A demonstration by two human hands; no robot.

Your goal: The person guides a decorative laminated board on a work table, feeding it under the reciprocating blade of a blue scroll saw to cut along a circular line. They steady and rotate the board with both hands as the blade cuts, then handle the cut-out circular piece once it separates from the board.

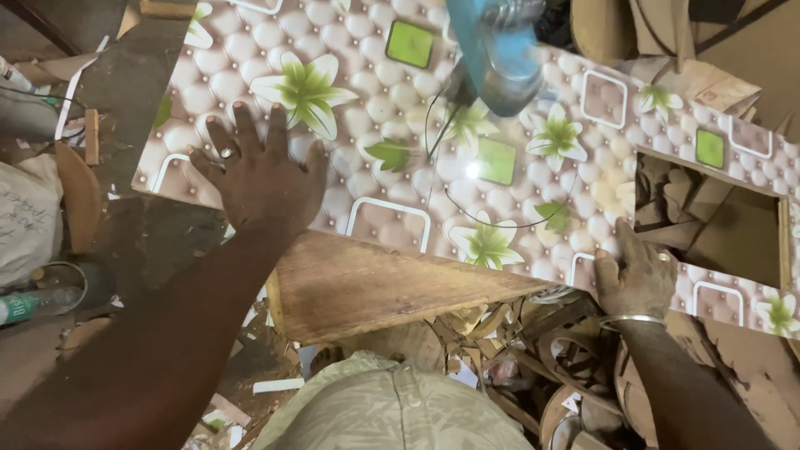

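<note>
Hands hold our flower-printed laminate panel (467, 158) steady: our left hand (262, 179) lies flat, fingers spread, at nine o'clock; our right hand (635, 279) grips its near edge at four o'clock. We judge positioning under the blue power tool (500, 50) at twelve; firm, even pressure comes next.

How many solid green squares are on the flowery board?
3. One green square sits near the top edge, one in the middle below the blue tool, one far right. The tool may hide more.
</note>
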